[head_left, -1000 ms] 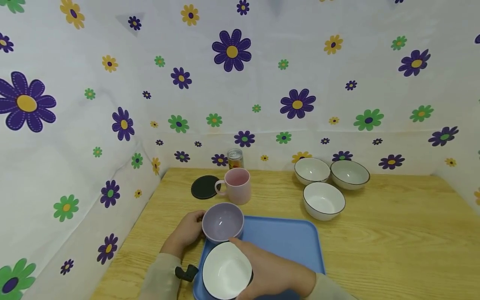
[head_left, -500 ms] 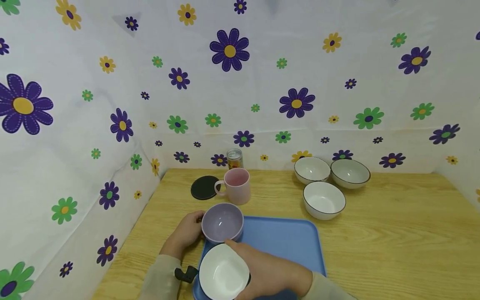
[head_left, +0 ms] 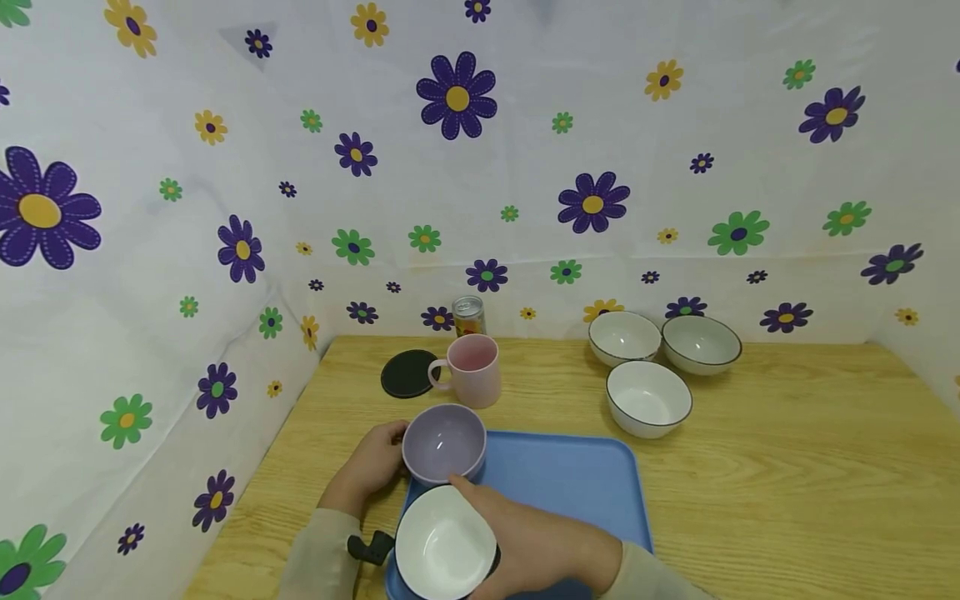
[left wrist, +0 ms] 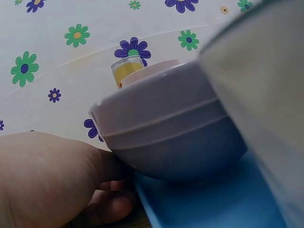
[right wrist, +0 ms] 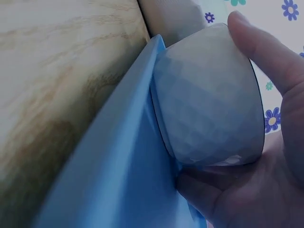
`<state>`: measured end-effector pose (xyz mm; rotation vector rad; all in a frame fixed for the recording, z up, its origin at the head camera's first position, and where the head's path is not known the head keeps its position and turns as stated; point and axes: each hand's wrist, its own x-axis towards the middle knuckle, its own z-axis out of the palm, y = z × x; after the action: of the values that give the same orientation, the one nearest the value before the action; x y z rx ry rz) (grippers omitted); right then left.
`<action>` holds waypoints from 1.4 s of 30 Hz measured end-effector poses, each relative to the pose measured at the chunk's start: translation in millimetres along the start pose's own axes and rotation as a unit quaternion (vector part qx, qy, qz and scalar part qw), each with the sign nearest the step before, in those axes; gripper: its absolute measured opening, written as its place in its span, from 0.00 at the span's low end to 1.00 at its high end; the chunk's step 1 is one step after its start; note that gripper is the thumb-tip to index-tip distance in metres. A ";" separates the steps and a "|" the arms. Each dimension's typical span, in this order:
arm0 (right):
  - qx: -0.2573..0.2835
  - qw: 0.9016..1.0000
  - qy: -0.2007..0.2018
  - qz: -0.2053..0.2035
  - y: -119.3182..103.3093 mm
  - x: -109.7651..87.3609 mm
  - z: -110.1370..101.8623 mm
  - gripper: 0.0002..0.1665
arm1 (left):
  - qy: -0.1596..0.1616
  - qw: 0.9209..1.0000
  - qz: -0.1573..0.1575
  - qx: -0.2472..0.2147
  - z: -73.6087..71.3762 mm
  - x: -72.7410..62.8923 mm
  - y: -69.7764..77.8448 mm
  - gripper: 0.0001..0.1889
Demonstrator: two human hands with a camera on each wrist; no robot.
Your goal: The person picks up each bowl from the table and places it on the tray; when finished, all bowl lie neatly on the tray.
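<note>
My right hand (head_left: 532, 537) grips a white, dark-rimmed bowl (head_left: 442, 542) at the front left of the blue tray (head_left: 562, 475). Its thumb lies at the far side of the rim, with fingers at the near side. In the right wrist view, the bowl's faceted outer wall (right wrist: 209, 99) shows, its base right at the tray. A purple bowl (head_left: 444, 446) stands at the tray's far left corner. My left hand (head_left: 372, 462) lies against that bowl's left side; a finger curls low by the tray's edge in the left wrist view. I cannot tell whether this hand grips the bowl.
Behind the purple bowl stand a pink mug (head_left: 480, 379), a drink can (head_left: 468, 317) and a black round coaster (head_left: 408, 373). Three white dark-rimmed bowls, one of them a nearer bowl (head_left: 648, 400), sit back right on the wooden table (head_left: 780, 475). A flowered cloth (head_left: 525, 167) hangs behind.
My right hand and the white bowl have shifted slightly left. My left hand and the purple bowl keep their places. The head view has tilted a little.
</note>
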<state>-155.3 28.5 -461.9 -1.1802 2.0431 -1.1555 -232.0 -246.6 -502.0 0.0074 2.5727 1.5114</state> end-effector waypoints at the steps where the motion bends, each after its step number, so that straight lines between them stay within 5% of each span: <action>1: 0.010 1.000 -0.005 0.002 -0.1 -0.8 -1.3 0.71 | 0.000 1.000 0.000 0.000 0.0 0.0 0.1 0.11; 6: 0.047 0.997 -0.031 0.050 -5.4 -9.3 -13.4 0.68 | 0.000 1.000 -0.003 -0.001 0.1 -0.5 0.5 0.11; 11: 0.000 0.995 -0.017 0.102 -17.2 -23.5 -32.2 0.62 | 0.001 1.000 -0.001 0.001 0.1 -1.2 0.6 0.10; 15: -0.035 0.992 0.022 0.120 -22.8 -34.3 -50.4 0.50 | 0.000 1.000 0.002 0.000 -0.3 -1.2 -0.5 0.10; 20: -0.042 0.986 0.119 0.109 -22.1 -47.2 -74.8 0.37 | -0.002 1.000 0.005 -0.002 -0.8 -0.7 -0.8 0.10; 24: -0.071 0.972 0.208 0.081 -18.4 -57.3 -93.9 0.37 | -0.002 1.000 0.004 -0.001 -0.8 -0.9 -0.1 0.10; 31: -0.133 0.932 0.324 0.091 -4.4 -82.5 -125.1 0.44 | -0.006 1.000 0.010 0.002 -0.9 -0.5 1.2 0.10; 42: -0.133 0.909 0.363 0.157 14.1 -116.5 -154.1 0.52 | -0.004 1.000 0.009 0.001 -0.7 -1.6 1.6 0.11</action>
<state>-219.9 198.0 -394.1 -0.5009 2.8892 -1.2980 -230.7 -246.6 -500.1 0.0368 2.5741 1.5125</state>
